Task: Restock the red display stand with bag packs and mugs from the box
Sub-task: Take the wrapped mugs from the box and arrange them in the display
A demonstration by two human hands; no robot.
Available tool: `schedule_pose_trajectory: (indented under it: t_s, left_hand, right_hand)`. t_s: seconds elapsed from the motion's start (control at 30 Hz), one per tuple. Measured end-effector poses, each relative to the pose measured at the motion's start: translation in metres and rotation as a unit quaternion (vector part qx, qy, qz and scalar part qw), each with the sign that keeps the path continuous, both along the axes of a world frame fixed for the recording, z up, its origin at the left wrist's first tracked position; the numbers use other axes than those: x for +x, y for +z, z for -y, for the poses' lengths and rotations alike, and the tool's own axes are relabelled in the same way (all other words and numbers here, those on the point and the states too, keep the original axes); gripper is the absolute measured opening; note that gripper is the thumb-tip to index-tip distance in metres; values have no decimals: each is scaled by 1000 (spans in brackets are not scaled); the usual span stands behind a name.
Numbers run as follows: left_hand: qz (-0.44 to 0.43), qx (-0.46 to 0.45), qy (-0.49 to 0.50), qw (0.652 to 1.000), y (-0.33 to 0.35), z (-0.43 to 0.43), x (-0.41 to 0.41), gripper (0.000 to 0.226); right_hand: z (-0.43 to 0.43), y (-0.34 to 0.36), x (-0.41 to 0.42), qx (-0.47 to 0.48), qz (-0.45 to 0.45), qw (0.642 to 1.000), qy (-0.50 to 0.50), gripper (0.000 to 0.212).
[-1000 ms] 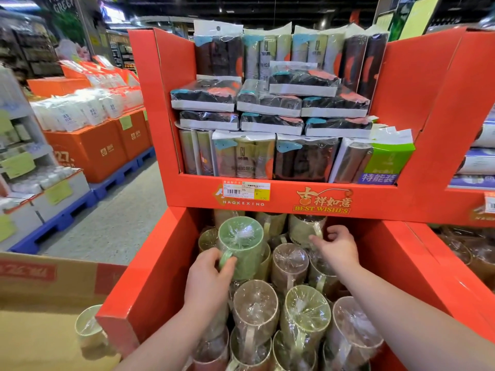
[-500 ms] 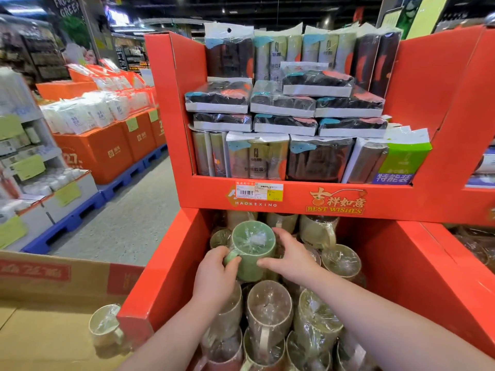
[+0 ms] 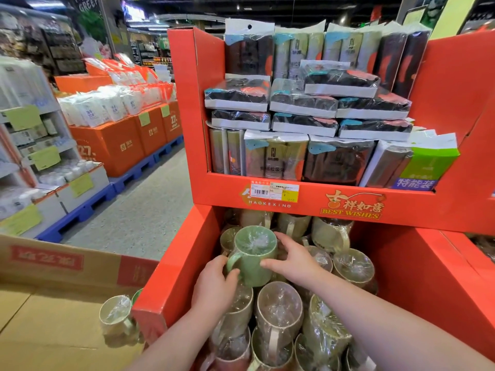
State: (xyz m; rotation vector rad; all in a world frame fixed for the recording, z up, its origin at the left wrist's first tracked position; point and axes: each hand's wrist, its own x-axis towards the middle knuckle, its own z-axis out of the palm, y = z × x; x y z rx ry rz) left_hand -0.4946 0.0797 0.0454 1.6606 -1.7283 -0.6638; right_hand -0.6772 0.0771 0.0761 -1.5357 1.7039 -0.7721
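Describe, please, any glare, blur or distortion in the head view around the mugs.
Head view: sharp, evenly lit at the green mug held by the left hand and right hand; head view: white glare on its plastic wrap; head view: the wide-angle lens bends the edges of the red display stand; head view: the shelves at far left look soft.

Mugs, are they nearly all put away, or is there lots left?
Mostly done: the top shelf is stacked with bag packs and the bottom bin is crowded with wrapped mugs. Right now the left hand and right hand hold a green mug over the pile. Left: at least one mug sits in the box.
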Motion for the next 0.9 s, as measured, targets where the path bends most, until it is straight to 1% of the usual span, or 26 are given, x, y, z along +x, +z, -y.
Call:
schedule_pose_trajectory:
  t_s: [0.1, 0.2, 0.33, 0.5, 0.67, 0.8, 0.87, 0.9]
  left_hand:
    - [-1, -7, 2, 1000, 0, 1, 0, 13]
    - [-11, -21, 5, 1000, 2, 1, -2, 23]
    - [21, 24, -5, 999, -1, 2, -4, 10]
    - [32, 36, -8, 999, 1, 2, -3, 13]
    - [21, 39, 2, 999, 5, 1, -4, 19]
    - [17, 49, 18, 999, 6, -5, -3, 34]
    - [30, 49, 28, 998, 7, -12, -4, 44]
    - [39, 50, 33, 997, 8, -16, -5, 47]
  right_hand:
    - [1, 3, 2, -1, 5, 1000, 6, 85]
    - [3, 5, 1, -6, 10, 1000, 0, 84]
    - [3, 4, -2, 20, -13, 999, 23, 86]
    - [3, 3, -2, 33, -11, 999, 16, 93]
    - [3, 1, -5, 38, 6, 999, 13, 101]
    - [-1, 1, -10, 38, 0, 999, 27, 102]
    - [-6, 0, -12, 30, -30, 999, 33, 100]
    - [-10, -1, -13, 22, -62, 997, 34, 97]
